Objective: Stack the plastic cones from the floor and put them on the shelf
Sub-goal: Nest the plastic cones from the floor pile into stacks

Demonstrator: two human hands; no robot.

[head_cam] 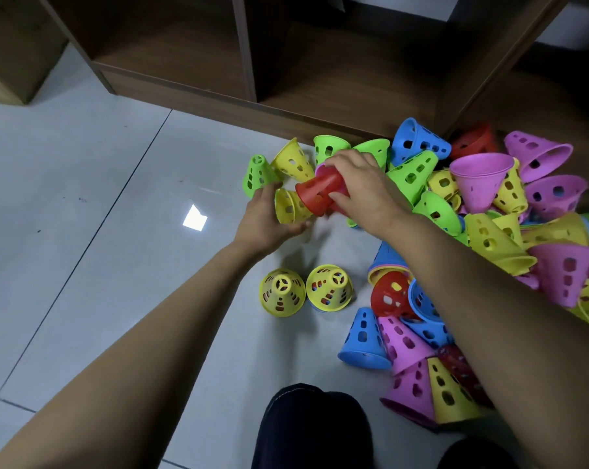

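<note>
Now left grip curled round yellow cone, right grip clamped on red cone, red tip touching the yellow, low over floor. At right, cone pile on floor against shelf base. Upright nearby: two yellow cones.

The right hand grips a red cone lying sideways, a pink one nested inside. The left hand holds a yellow cone just beneath it, above the tiled floor, beside the cone pile near the wooden shelf.
</note>
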